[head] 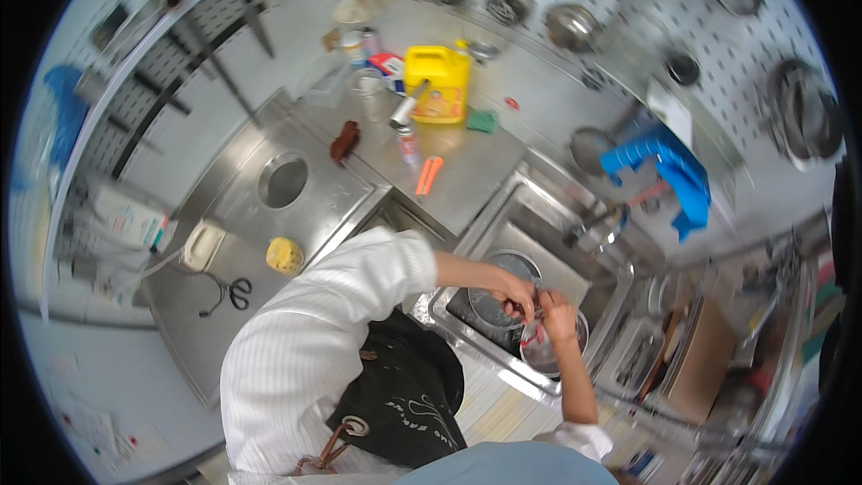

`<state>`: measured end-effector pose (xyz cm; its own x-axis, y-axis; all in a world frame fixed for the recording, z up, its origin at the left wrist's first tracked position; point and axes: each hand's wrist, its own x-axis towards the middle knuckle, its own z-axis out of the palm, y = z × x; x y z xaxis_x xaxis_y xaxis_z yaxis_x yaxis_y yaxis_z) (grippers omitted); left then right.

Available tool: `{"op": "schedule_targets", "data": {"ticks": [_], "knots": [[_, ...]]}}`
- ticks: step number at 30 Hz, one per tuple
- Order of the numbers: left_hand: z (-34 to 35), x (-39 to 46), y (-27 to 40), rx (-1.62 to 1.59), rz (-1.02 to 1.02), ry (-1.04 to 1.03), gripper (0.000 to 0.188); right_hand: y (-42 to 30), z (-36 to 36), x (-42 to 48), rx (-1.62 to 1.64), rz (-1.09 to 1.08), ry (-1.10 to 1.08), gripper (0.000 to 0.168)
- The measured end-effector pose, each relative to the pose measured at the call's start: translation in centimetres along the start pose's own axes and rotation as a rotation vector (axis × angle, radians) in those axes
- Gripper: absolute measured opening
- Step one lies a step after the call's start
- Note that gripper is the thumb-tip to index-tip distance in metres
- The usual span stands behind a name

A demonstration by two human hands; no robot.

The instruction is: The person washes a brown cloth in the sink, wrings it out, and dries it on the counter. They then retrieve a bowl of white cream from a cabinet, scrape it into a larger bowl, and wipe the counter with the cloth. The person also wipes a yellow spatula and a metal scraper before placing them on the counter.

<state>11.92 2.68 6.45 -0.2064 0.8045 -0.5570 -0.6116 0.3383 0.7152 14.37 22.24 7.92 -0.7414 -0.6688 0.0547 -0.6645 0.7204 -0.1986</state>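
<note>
My left hand (515, 296) and my right hand (560, 318) meet over a stainless steel sink (495, 377). Their fingers are curled and touch or nearly touch; blur hides whether something small is between them. Below my left hand sits a round metal bowl (486, 303) that looks to hold water. Under my right hand is a second round vessel (549, 357) with something pinkish red (535, 337) in it. The faucet (599, 232) reaches over the basin from its back side.
A yellow jug (436, 84), a spray can (407, 145) and an orange-handled tool (429, 175) stand or lie on the steel counter. Blue rubber-like gloves (663, 172) hang beyond the sink. Plastic containers (633, 353) crowd its right side. A yellow perforated cup (284, 255) is at left.
</note>
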Motion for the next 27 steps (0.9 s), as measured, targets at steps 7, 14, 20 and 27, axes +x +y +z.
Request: {"op": "schedule_targets", "data": {"ticks": [7, 14, 20, 27], "knots": [[-2.4, 6.1, 0.4, 1.533, 0.508, 0.513, 0.025, 0.1, 6.5, -0.2, 0.533, 0.535, 0.245, 0.01], [-3.7, 5.3, 0.5, 1.95, 0.845, 0.299, 0.015, -7.0, 6.0, 1.5, 1.609, 1.242, 0.269, 0.016], [-4.0, 3.4, -0.1, 1.937, 1.057, 0.298, 0.013, -8.3, 7.1, 1.5, 2.093, 1.244, 0.332, 0.013], [-2.4, -4.1, -3.5, 1.151, 1.135, 1.204, 0.023, -10.5, 3.1, 0.0, 3.019, 0.062, 0.122, 0.077]]}}
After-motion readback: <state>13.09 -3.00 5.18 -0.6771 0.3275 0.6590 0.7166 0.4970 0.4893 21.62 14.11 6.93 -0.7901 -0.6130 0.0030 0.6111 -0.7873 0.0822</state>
